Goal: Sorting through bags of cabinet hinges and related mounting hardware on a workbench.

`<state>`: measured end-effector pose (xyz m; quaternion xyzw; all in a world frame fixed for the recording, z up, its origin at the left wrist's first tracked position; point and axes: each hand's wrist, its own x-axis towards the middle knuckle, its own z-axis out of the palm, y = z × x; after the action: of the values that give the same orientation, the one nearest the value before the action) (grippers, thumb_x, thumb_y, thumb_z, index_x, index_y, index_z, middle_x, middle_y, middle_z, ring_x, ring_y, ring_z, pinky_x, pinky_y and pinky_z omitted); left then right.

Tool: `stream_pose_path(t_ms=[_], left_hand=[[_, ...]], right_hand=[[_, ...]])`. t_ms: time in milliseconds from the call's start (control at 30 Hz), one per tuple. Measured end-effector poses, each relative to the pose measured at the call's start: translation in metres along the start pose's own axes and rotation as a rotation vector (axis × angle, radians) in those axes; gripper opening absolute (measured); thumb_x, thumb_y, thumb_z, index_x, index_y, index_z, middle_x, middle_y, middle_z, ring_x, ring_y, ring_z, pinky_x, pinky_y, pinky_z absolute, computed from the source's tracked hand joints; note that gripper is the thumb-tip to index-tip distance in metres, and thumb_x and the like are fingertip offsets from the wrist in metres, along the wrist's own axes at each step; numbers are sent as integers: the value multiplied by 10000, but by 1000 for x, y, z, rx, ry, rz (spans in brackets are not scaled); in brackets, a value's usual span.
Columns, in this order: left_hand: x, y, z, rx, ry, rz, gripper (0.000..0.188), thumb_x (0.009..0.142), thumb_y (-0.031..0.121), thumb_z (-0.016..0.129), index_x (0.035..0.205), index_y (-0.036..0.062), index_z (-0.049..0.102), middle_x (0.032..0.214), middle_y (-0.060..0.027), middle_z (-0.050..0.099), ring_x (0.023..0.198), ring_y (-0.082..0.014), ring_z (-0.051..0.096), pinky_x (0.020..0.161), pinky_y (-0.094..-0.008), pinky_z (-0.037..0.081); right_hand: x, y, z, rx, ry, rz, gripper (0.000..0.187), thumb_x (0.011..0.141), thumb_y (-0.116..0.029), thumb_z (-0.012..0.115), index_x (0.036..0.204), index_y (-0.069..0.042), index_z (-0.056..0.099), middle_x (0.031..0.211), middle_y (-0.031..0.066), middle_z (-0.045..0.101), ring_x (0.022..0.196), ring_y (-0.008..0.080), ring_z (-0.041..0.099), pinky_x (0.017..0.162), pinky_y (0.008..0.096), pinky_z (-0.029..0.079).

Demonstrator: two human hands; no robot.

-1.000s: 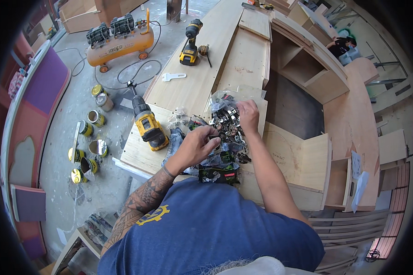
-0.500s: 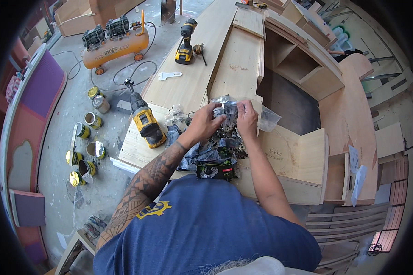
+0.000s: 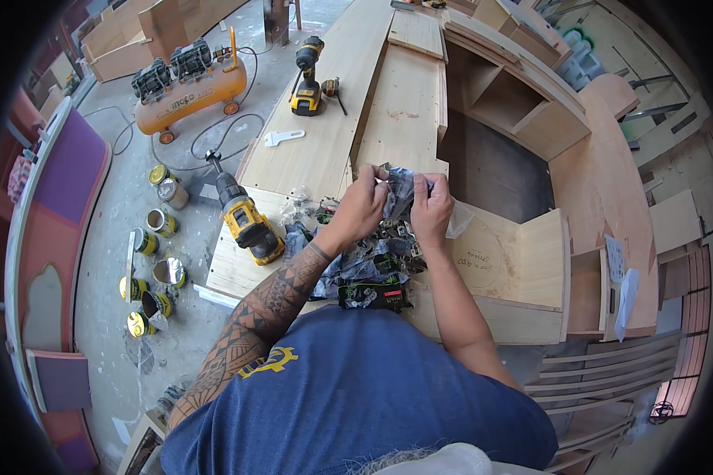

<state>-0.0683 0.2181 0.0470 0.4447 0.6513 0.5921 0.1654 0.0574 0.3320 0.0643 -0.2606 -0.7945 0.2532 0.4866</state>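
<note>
A small dark bluish plastic packet [image 3: 401, 190] is stretched between my two hands above the wooden panel. My left hand [image 3: 362, 204] pinches one side of it with thumb and fingers. On the other side, my right hand [image 3: 432, 212] grips the packet with curled fingers; what is inside the packet cannot be made out. Below my hands lies a heap of similar plastic packets [image 3: 329, 279] and small metal hardware [image 3: 400, 240]. A black packet with green print [image 3: 370, 294] rests closest to me. Clear plastic [image 3: 459, 218] shows beside my right wrist.
A yellow-black drill [image 3: 250, 226] lies left of the heap. Farther off are another cordless tool [image 3: 306, 79] and a white flat tool [image 3: 284, 138]. Open paint cans [image 3: 162, 222] and an orange air compressor [image 3: 192, 99] stand on the floor. At right is an open wooden cabinet [image 3: 531, 257].
My hands have drawn slightly closer around the packet, and it now appears darker and more upright. The clear plastic by my right hand is less visible. The view has shifted slightly.
</note>
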Motion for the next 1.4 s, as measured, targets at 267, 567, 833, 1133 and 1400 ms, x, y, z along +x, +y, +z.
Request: stream_pose_path(t_ms=[267, 567, 833, 1133, 1400], left_hand=[[5, 23, -13, -52, -5, 15, 227, 1108, 194, 537, 1227, 1, 531, 824, -136, 628, 722, -245, 626, 690, -384, 519], [-4, 16, -8, 13, -28, 41, 172, 1090, 162, 559, 1145, -1, 571, 856, -131, 627, 768, -243, 625, 739, -395, 519], [-11, 28, -11, 106, -83, 72, 173, 1071, 129, 584, 1139, -21, 533, 921, -189, 733, 835, -312, 761, 741, -409, 573], [-12, 39, -23, 243, -196, 87, 145, 1044, 136, 625, 1071, 6, 568, 773, -249, 692, 778, -464, 722, 678, -496, 562], [-15, 42, -20, 365, -151, 172, 147, 1016, 136, 644, 986, 0, 596, 826, -270, 666, 786, -488, 677, 665, -517, 544]], right_hand=[[-6, -14, -4, 137, -18, 109, 284, 1072, -268, 677, 978, -11, 601, 792, 107, 652, 731, 172, 601, 709, 358, 514], [-22, -18, 2, 566, -211, 442, 222, 1032, -215, 737, 1093, -2, 720, 925, 39, 694, 849, 117, 629, 789, 305, 525], [-30, -13, 5, 117, -47, 222, 188, 966, -167, 782, 1004, 9, 729, 980, 124, 727, 894, 266, 707, 820, 368, 549], [-31, -23, -1, 39, -4, -55, 116, 902, -55, 801, 970, 2, 727, 974, 152, 717, 887, 328, 715, 808, 412, 564], [-34, -27, -8, 27, 12, -89, 117, 902, -26, 790, 1010, -10, 748, 958, 146, 724, 880, 325, 724, 792, 416, 572]])
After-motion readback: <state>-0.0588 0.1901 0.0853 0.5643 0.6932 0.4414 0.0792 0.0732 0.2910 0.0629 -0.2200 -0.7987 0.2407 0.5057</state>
